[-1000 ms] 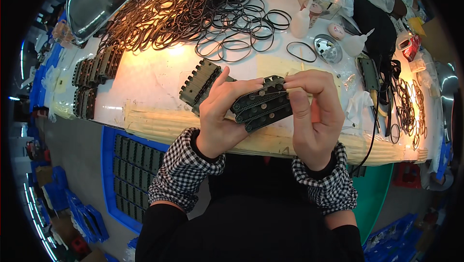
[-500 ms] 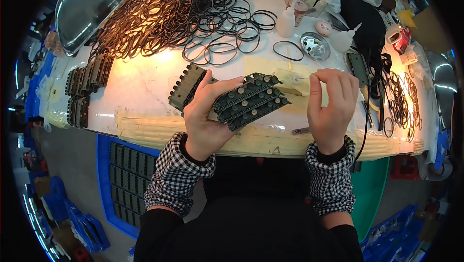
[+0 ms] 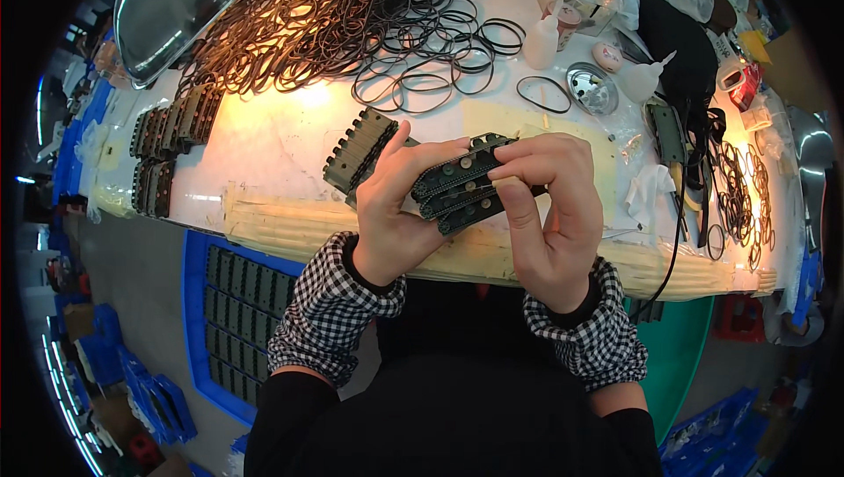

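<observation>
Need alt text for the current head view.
Left hand grips a stack of dark green studded pieces; right hand is at the stack's right end. Beyond, dark loops lie heaped on a worktable; a blue tray sits lower left.

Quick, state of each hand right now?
Left hand: closed, holding a stack of dark green strips.
Right hand: thumb and fingertips at the stack's right end; whether its grip is closed cannot be told.

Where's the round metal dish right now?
In the head view, the dish sits on the table right of centre, just left of a white squeeze bottle and just below the pale egg-shaped item.
</observation>
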The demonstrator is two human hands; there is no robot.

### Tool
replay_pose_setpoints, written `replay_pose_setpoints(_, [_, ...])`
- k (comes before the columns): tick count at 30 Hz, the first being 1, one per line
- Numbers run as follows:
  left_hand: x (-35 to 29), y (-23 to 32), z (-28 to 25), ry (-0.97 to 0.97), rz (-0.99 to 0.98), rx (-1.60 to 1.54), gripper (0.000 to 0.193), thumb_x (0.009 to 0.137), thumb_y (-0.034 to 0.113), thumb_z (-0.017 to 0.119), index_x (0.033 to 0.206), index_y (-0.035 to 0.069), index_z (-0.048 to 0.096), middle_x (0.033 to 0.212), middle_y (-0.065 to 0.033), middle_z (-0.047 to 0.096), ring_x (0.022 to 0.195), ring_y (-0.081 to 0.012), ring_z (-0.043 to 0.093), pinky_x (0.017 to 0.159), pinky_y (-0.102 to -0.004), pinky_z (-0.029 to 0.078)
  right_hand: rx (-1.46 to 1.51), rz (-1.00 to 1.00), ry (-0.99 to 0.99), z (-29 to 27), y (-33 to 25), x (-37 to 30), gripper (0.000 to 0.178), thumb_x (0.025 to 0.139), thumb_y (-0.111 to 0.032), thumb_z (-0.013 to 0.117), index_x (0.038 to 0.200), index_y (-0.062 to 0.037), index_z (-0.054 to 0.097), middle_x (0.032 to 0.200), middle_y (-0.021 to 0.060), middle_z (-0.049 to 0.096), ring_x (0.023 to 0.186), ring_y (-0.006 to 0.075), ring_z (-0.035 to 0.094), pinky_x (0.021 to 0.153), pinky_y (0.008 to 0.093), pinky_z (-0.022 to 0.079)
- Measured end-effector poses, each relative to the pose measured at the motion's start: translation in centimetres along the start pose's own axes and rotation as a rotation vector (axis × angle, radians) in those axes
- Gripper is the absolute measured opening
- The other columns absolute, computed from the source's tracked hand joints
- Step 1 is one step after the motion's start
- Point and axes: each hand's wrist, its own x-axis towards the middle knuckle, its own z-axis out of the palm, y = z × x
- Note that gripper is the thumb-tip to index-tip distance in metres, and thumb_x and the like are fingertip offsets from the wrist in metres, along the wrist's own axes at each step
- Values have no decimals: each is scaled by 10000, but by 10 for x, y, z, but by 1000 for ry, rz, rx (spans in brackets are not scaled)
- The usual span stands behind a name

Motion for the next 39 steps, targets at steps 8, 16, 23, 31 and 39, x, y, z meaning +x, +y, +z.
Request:
replay_pose_setpoints(8, [-1, -1, 1, 13, -1, -3, 463, 702, 226, 861, 1093, 92, 652, 1092, -63, 720, 973, -222, 696, 1113, -564, 302, -41, -16, 4, 3, 0, 0, 71, 823, -97, 715, 859, -63, 664, 921, 71, 653, 906, 259, 559, 813, 357, 441])
replay_pose_setpoints(16, [-2, -2, 0, 16, 0, -1, 466, 699, 220, 863, 1095, 92, 653, 1086, -60, 722, 964, -218, 697, 1116, -563, 298, -16, -11, 19, 4, 2, -2, 50, 850, -79, 688, 877, -54, 653, 920, 70, 652, 913, 256, 560, 832, 358, 437])
replay_pose_setpoints(23, [-1, -4, 1, 44, -2, -57, 501, 701, 197, 865, 1131, 73, 641, 1098, -66, 718, 980, -213, 695, 1133, -547, 274, -336, -28, 282, -41, 26, -2, 41, 879, -38, 643, 915, -26, 629, 943, 79, 644, 914, 266, 552, 831, 368, 430])
replay_pose_setpoints(31, [1, 7, 7, 63, -101, -466, 514, 751, -28, 796, 1218, 5, 582, 1128, -96, 678, 1055, -165, 658, 1003, -367, 493, -739, -84, -13, -50, 37, -4, 81, 837, -48, 671, 898, -45, 618, 920, 84, 610, 900, 297, 530, 820, 397, 416])
replay_pose_setpoints(39, [2, 3, 9, 10, -76, -583, 538, 769, -91, 748, 1256, -22, 531, 1169, -117, 643, 1081, -163, 639, 941, -297, 534, -383, -72, 266, -54, 10, -2, 43, 889, -15, 617, 931, -12, 627, 949, 86, 627, 895, 253, 561, 814, 346, 440])
